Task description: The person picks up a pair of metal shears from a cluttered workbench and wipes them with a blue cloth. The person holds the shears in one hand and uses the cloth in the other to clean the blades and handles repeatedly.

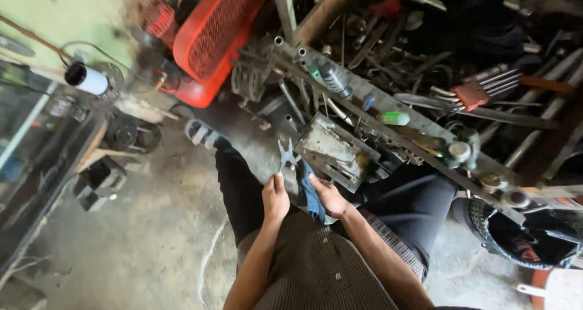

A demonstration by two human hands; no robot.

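Observation:
My left hand (275,197) grips a pair of metal pliers (288,154), whose jaws point away from me and stand open. My right hand (328,194) holds a dark blue cloth (311,194) against the pliers' handles. Both hands are close together over my lap, above my dark trousers and checked shirt. My left foot in a striped sandal (202,133) rests on the concrete floor ahead.
A cluttered workbench edge (388,128) runs diagonally on the right with tools, a grey metal block (333,151), a green item (396,118) and hex keys (486,88). A red machine housing (215,34) stands ahead. A tyre (522,237) lies at lower right. A glass cabinet (30,140) is left.

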